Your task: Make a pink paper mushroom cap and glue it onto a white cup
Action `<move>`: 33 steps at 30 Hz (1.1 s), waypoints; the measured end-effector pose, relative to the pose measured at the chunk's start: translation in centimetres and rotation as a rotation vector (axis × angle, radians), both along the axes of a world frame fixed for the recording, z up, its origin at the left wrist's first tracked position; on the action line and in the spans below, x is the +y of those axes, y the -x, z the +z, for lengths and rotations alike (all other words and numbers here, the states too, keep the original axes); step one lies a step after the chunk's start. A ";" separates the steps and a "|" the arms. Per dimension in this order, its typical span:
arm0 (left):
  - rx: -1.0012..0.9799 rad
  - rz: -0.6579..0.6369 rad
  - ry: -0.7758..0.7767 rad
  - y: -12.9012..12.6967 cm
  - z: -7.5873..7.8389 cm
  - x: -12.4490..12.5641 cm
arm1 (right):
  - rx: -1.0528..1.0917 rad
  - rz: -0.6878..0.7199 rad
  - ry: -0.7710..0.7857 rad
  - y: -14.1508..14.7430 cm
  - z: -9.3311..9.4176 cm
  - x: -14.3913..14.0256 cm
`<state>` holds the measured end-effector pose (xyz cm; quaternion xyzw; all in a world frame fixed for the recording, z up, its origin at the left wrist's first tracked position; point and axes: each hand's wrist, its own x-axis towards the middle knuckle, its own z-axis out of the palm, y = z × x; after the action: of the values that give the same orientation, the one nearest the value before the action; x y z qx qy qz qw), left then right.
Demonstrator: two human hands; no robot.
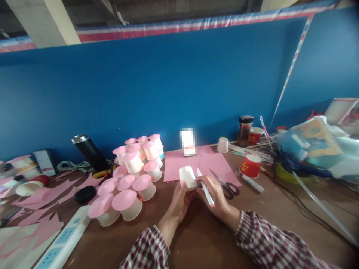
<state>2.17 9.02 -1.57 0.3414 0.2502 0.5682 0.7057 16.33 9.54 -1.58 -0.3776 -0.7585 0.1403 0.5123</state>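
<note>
A white paper cup [187,177] is tilted on its side in my left hand [179,200], whose fingers wrap round it. My right hand [214,196] is closed on a white marker pen [206,191] with a red end, held close beside the cup. Pink paper sheets [224,164] lie just beyond my hands. Scissors [226,185] with dark handles rest partly on the paper, right of my right hand. To the left stand several upturned paper cups [131,209] topped with pink paper cones [123,200].
A white power strip [67,239] and pink scraps [47,196] lie at left, near a black thermos [91,153]. A red cup [251,166], a white cup [223,145], a dark jar [245,130] and a glue stick [253,184] are at right. A blue partition [168,86] rises behind.
</note>
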 end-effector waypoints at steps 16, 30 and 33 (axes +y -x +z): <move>0.035 -0.005 -0.017 0.0 0.1 0.0 | 0.028 0.013 0.066 0.1 -0.1 0.0; 0.017 0.015 -0.015 0.0 -0.1 -0.1 | 0.031 0.002 0.090 0.0 0.2 -0.2; 0.017 0.027 -0.017 0.0 -0.1 -0.1 | 0.042 0.005 0.100 0.1 0.5 -0.4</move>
<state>2.13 8.91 -1.66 0.3488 0.2558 0.5768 0.6930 16.27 9.16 -1.08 -0.3977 -0.7405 0.1874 0.5084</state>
